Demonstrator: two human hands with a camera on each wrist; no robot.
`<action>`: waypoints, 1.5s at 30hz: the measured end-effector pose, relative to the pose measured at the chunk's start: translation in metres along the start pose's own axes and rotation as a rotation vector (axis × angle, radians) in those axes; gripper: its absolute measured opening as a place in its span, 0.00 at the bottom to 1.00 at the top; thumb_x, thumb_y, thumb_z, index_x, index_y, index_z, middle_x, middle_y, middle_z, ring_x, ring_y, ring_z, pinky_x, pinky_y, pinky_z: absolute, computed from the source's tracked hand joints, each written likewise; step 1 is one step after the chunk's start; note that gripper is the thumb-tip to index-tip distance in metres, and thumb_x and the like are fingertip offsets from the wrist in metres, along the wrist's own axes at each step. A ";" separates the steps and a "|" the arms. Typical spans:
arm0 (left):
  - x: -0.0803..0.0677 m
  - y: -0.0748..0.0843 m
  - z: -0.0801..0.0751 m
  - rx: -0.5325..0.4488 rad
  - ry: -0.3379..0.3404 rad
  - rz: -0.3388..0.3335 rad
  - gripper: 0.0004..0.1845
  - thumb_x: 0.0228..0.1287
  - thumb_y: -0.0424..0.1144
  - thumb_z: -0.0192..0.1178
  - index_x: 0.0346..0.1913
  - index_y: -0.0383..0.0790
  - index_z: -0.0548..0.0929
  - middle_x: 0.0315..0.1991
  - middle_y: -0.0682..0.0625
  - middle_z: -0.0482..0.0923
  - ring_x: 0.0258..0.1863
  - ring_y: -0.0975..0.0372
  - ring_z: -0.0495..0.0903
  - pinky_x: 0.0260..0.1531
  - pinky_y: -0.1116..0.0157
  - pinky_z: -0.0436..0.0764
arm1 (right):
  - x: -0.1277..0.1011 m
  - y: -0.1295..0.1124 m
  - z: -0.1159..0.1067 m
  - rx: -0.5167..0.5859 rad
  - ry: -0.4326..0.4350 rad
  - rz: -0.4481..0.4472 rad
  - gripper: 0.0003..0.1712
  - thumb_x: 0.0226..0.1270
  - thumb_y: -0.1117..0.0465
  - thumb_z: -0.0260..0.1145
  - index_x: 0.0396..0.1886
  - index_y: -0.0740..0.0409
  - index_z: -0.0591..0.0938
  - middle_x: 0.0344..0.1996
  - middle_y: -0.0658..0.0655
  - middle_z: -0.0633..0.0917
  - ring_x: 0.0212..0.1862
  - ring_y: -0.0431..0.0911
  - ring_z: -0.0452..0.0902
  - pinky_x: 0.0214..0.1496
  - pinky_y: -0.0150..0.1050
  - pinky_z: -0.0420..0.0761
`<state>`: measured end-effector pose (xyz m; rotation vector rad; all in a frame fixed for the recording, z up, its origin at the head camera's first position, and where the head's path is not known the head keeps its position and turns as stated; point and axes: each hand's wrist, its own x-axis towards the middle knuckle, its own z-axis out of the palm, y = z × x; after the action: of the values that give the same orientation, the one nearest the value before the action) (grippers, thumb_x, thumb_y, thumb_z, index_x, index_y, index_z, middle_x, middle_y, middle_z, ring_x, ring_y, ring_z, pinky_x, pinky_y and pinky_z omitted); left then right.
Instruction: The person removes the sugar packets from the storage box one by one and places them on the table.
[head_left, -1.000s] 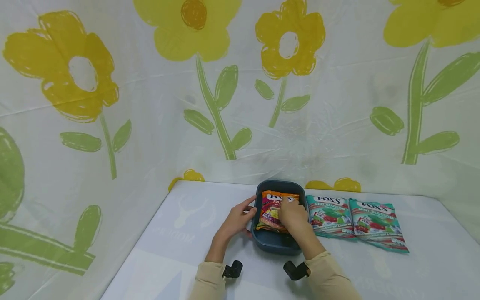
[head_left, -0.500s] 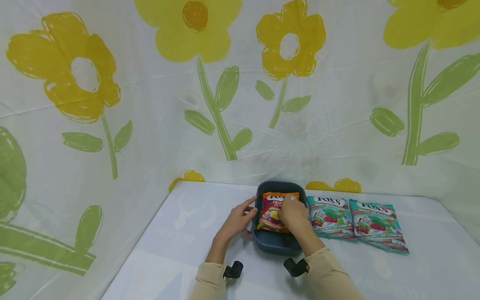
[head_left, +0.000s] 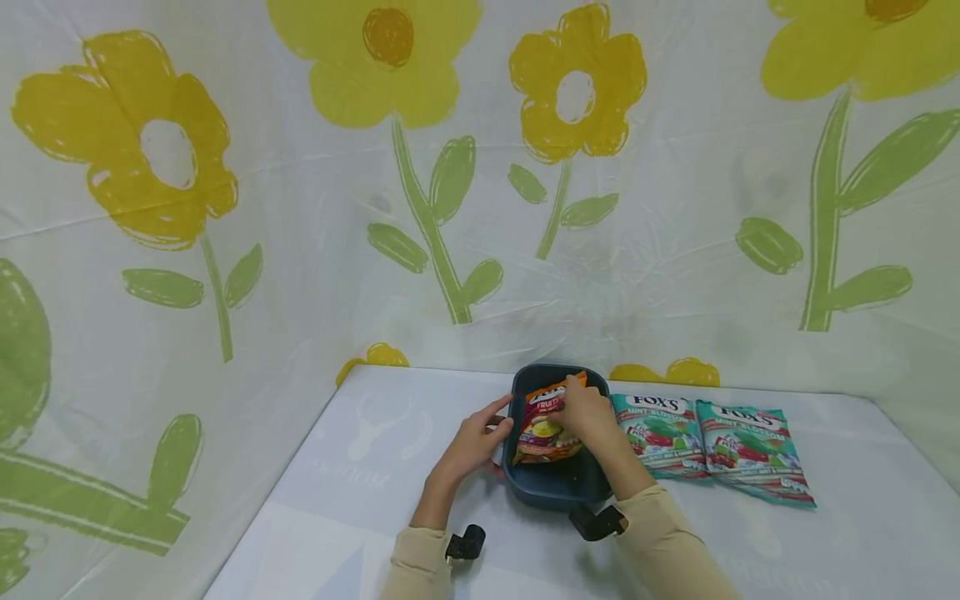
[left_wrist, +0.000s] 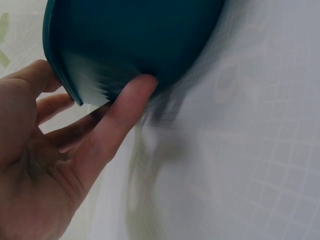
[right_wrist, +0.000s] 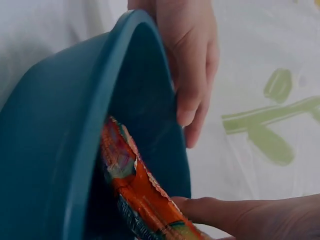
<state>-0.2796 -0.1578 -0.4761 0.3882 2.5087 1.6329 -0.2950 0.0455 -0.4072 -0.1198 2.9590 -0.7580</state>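
Observation:
In the head view, a dark blue-green plastic container [head_left: 553, 483] stands at the table's far side. My left hand [head_left: 471, 437] rests against its left wall, fingers spread along the outside. The left wrist view shows that hand's long front digit [left_wrist: 135, 97] pressing low on the wall. Inside lies an orange and red Fox's Fruits candy bag [head_left: 542, 425], tilted with its upper right corner raised. My right hand [head_left: 592, 417] pinches that corner. From the right wrist, the bag [right_wrist: 142, 187] stands partly out of the container [right_wrist: 55, 135], its lower end hidden by the wall.
Two teal Fox's Mint Blossom bags [head_left: 658, 433] lie side by side to the right of the container. A flower-printed sheet [head_left: 615, 208] hangs behind the white table [head_left: 337, 500]. Black wrist mounts [head_left: 467, 542] stick out from both sleeves.
My right hand has drawn the orange bag's upper right corner up, so the bag now leans inside the container instead of lying flat. My left hand has stayed at the container's wall.

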 end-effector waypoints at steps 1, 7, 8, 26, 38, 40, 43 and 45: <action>0.000 0.000 0.000 0.001 0.000 0.003 0.28 0.75 0.44 0.51 0.74 0.48 0.64 0.59 0.34 0.77 0.53 0.46 0.81 0.19 0.58 0.87 | 0.000 -0.002 -0.001 0.009 0.004 -0.011 0.44 0.61 0.54 0.72 0.69 0.72 0.64 0.52 0.74 0.81 0.50 0.67 0.80 0.53 0.59 0.83; -0.001 0.001 -0.001 -0.011 -0.002 0.013 0.27 0.74 0.44 0.52 0.74 0.49 0.65 0.59 0.34 0.78 0.52 0.45 0.82 0.18 0.57 0.86 | 0.001 -0.012 -0.004 0.064 0.010 -0.078 0.41 0.63 0.52 0.70 0.68 0.71 0.67 0.53 0.73 0.80 0.54 0.68 0.77 0.55 0.61 0.82; -0.001 0.000 -0.001 -0.014 -0.004 0.014 0.27 0.74 0.44 0.52 0.74 0.49 0.65 0.59 0.33 0.78 0.52 0.45 0.82 0.19 0.56 0.86 | 0.002 -0.013 -0.004 0.073 0.008 -0.088 0.41 0.63 0.52 0.70 0.68 0.70 0.67 0.54 0.73 0.80 0.55 0.68 0.76 0.55 0.62 0.81; 0.002 0.000 -0.002 0.049 -0.016 -0.003 0.27 0.75 0.47 0.49 0.74 0.52 0.64 0.61 0.35 0.77 0.54 0.46 0.81 0.22 0.61 0.87 | 0.008 -0.003 -0.005 0.232 -0.012 -0.153 0.37 0.66 0.46 0.66 0.70 0.59 0.70 0.64 0.70 0.76 0.57 0.64 0.77 0.55 0.59 0.82; 0.000 0.001 -0.001 0.019 -0.022 -0.011 0.27 0.75 0.46 0.51 0.74 0.51 0.64 0.61 0.35 0.76 0.54 0.46 0.81 0.21 0.59 0.87 | 0.009 0.022 -0.001 0.532 -0.133 -0.134 0.38 0.68 0.52 0.66 0.72 0.61 0.66 0.61 0.72 0.76 0.51 0.60 0.81 0.30 0.44 0.89; 0.000 0.001 -0.001 0.015 -0.021 -0.011 0.27 0.75 0.45 0.51 0.75 0.51 0.63 0.61 0.35 0.76 0.54 0.46 0.81 0.20 0.58 0.87 | 0.010 0.026 0.001 0.595 -0.130 -0.139 0.37 0.68 0.54 0.66 0.72 0.63 0.66 0.58 0.72 0.78 0.49 0.57 0.82 0.30 0.45 0.89; 0.000 0.001 -0.001 0.008 -0.019 -0.007 0.27 0.75 0.44 0.50 0.75 0.50 0.63 0.61 0.34 0.76 0.54 0.45 0.81 0.19 0.57 0.87 | 0.010 0.032 0.003 0.665 -0.131 -0.137 0.35 0.68 0.56 0.66 0.71 0.63 0.67 0.56 0.72 0.80 0.46 0.54 0.84 0.32 0.45 0.89; 0.001 0.001 -0.001 0.006 -0.016 -0.005 0.27 0.76 0.43 0.50 0.75 0.49 0.63 0.61 0.33 0.76 0.54 0.44 0.81 0.19 0.56 0.87 | 0.011 0.035 0.005 0.696 -0.131 -0.119 0.35 0.67 0.57 0.67 0.71 0.61 0.68 0.56 0.71 0.81 0.44 0.52 0.84 0.33 0.45 0.89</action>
<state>-0.2801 -0.1577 -0.4747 0.3937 2.5013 1.6145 -0.3071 0.0726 -0.4295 -0.2787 2.4123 -1.6581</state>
